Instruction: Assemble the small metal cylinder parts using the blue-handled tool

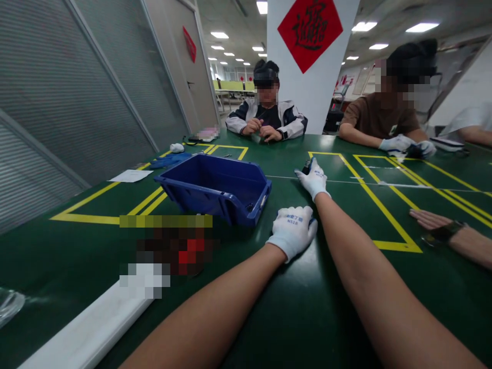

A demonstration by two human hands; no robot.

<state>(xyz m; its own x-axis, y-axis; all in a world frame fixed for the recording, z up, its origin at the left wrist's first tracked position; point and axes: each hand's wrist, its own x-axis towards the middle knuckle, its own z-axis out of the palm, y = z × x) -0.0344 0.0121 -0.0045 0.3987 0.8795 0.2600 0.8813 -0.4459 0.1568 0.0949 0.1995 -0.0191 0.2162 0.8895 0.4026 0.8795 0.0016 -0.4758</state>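
Observation:
My left hand (294, 230), in a white glove with blue print, rests on the green table just right of a blue plastic bin (192, 193). Its fingers are curled, and whatever may be under them is hidden. Farther forward, my right hand (314, 179), gloved alike, has thumb and fingers closed around a small black piece (306, 166) with a shiny part. Its exact kind is too small to make out. A few small dark items (249, 207) lie in the bin's low front end.
Yellow tape (395, 246) marks areas on the table (346, 318). Blue gloves (169, 160) and a white paper (130, 176) lie behind the bin. A long white bar (96, 318) is at front left. Several people sit around; one bare hand (432, 220) rests at right.

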